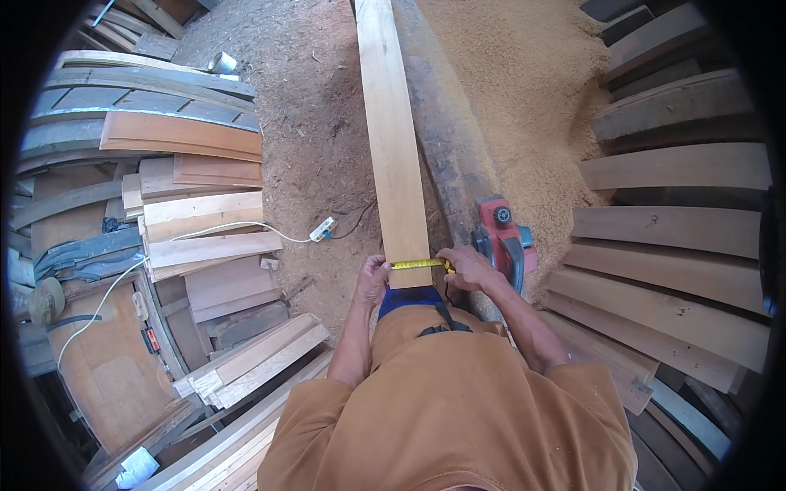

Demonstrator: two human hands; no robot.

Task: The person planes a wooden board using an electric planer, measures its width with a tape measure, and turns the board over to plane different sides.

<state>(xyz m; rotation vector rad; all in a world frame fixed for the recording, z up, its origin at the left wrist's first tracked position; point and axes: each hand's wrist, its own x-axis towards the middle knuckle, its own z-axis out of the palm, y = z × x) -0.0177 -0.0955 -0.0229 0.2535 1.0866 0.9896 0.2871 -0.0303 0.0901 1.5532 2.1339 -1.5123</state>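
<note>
1. Evidently, both forearms reach forward from the brown shirt (pixel 458 409) and angle inward, bringing the hands to opposite long edges of the pale board (pixel 393 147), close to its near end.
2. At the board's left edge, the left hand (pixel 372 280) has its fingers curled and grasps the end of the yellow tape measure (pixel 416 264); whether it also grips the wood, I cannot tell.
3. Across the board, the right hand (pixel 468 270) sits back uppermost, fingers bent inward, clasping the tape measure at its other end; the hand covers much of that part.
4. Between the hands, the tape measure lies crosswise over the board's face, just short of the near end.
5. Lengthwise, the board runs away from the person's waist, beside a weathered beam (pixel 450 123).
6. Just beyond the right hand stands a red power tool (pixel 506 237); sawdust (pixel 524 98) spreads past the beam.
</note>
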